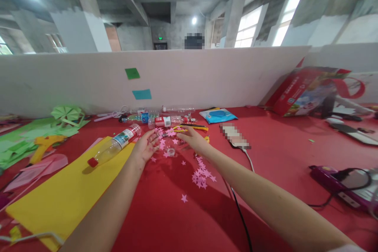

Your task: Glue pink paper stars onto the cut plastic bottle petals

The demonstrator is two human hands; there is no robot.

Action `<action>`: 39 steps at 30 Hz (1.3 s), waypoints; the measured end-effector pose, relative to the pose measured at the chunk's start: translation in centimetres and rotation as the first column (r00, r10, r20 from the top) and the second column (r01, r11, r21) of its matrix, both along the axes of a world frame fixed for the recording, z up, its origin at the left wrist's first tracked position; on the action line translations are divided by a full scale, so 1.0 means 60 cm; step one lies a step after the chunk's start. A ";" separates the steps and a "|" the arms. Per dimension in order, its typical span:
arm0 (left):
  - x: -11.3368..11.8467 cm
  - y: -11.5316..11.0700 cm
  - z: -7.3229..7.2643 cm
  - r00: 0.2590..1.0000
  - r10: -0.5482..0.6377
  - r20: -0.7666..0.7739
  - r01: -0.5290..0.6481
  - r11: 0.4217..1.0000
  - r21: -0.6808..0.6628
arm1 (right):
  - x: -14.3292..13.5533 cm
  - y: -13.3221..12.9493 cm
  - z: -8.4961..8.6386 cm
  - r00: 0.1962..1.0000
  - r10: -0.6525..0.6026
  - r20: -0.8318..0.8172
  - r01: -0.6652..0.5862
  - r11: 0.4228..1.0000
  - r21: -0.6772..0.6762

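Note:
Near the middle of the red table, a clear plastic piece [170,152] dotted with pink paper stars [162,141] lies between my two hands. My left hand [145,146] is at its left side, palm turned inward and fingers apart. On the other side, my right hand [191,139] reaches in with fingers stretched out, close to one pink star. I cannot make out whether either hand touches the plastic. A loose pile of pink stars [202,174] lies below my right forearm, and a single star [184,198] rests nearer to me.
Left are a plastic bottle [113,145] on yellow paper [71,189], a yellow glue gun [44,145] and green paper scraps [17,141]. Behind my hands lie another bottle [167,121] and a blue wipes pack [218,115]. A phone [234,136] with a cable lies right.

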State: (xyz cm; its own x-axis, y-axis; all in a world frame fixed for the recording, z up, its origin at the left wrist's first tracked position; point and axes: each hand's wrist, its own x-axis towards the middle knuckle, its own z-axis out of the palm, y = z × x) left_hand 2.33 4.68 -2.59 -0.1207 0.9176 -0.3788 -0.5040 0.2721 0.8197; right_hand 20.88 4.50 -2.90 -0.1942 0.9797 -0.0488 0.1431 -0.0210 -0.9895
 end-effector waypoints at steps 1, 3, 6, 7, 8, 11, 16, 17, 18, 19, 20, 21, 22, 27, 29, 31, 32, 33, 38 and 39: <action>-0.001 0.003 -0.002 1.000 0.003 -0.007 -0.003 1.000 0.002 | 0.001 0.004 -0.002 1.000 -0.011 0.019 0.011 1.000 0.006; -0.003 0.006 -0.005 1.000 0.018 -0.022 -0.018 1.000 0.011 | 0.005 0.009 -0.007 0.998 -0.027 0.063 0.026 0.999 0.022; -0.009 0.005 -0.008 0.997 0.061 -0.053 -0.059 0.997 0.043 | 0.015 0.016 -0.014 0.989 -0.052 0.140 0.043 0.996 0.072; -0.011 0.004 -0.008 0.995 0.076 -0.065 -0.072 0.996 0.059 | 0.019 0.017 -0.017 0.984 -0.064 0.166 0.049 0.994 0.093; -0.013 0.003 -0.009 0.993 0.089 -0.078 -0.083 0.994 0.076 | 0.022 0.019 -0.019 0.979 -0.074 0.192 0.053 0.992 0.113; -0.016 0.001 -0.009 0.986 0.115 -0.121 -0.098 0.986 0.138 | 0.027 0.022 -0.024 0.960 -0.094 0.264 0.053 0.986 0.160; -0.017 0.005 -0.014 0.954 0.182 -0.240 -0.115 0.957 0.267 | 0.029 0.017 -0.018 0.918 -0.120 0.378 0.035 0.974 0.223; -0.019 0.005 -0.015 0.936 0.221 -0.274 -0.134 0.943 0.304 | 0.033 0.014 -0.014 0.904 -0.138 0.404 0.039 0.969 0.243; -0.022 0.004 -0.014 0.910 0.276 -0.310 -0.161 0.923 0.349 | 0.038 0.011 -0.009 0.888 -0.162 0.431 0.047 0.963 0.265; -0.026 0.000 -0.013 0.874 0.342 -0.346 -0.191 0.895 0.404 | 0.045 0.008 -0.004 0.867 -0.192 0.460 0.057 0.955 0.290; -0.029 -0.006 -0.010 0.829 0.411 -0.378 -0.215 0.859 0.464 | 0.055 0.004 0.000 0.841 -0.225 0.492 0.069 0.946 0.315; -0.031 -0.014 -0.005 0.778 0.480 -0.405 -0.231 0.818 0.527 | 0.066 0.000 0.003 0.810 -0.256 0.528 0.077 0.938 0.337; -0.032 -0.025 0.000 0.732 0.527 -0.432 -0.220 0.783 0.582 | 0.079 -0.004 0.004 0.774 -0.280 0.568 0.078 0.932 0.354; 0.008 -0.090 0.026 0.659 0.496 -0.566 0.034 0.731 0.681 | 0.137 -0.030 -0.018 0.568 -0.256 0.782 -0.007 0.949 0.316; 0.038 -0.109 0.030 0.666 0.435 -0.606 0.135 0.728 0.672 | 0.148 -0.038 -0.034 0.518 -0.213 0.828 -0.037 0.962 0.270; 0.062 -0.123 0.028 0.669 0.391 -0.632 0.198 0.726 0.658 | 0.151 -0.043 -0.048 0.500 -0.183 0.846 -0.051 0.970 0.240; 0.071 -0.129 0.026 0.671 0.379 -0.637 0.212 0.725 0.655 | 0.150 -0.044 -0.053 0.504 -0.177 0.845 -0.052 0.971 0.235; 0.077 -0.135 0.023 0.670 0.371 -0.643 0.227 0.722 0.653 | 0.148 -0.044 -0.058 0.516 -0.176 0.838 -0.049 0.971 0.235; 0.075 -0.158 0.005 0.637 0.372 -0.675 0.280 0.705 0.652 | 0.153 -0.038 -0.066 0.665 -0.223 0.712 0.034 0.962 0.270; 0.073 -0.161 0.001 0.640 0.362 -0.678 0.284 0.708 0.646 | 0.157 -0.038 -0.063 0.703 -0.249 0.666 0.070 0.956 0.283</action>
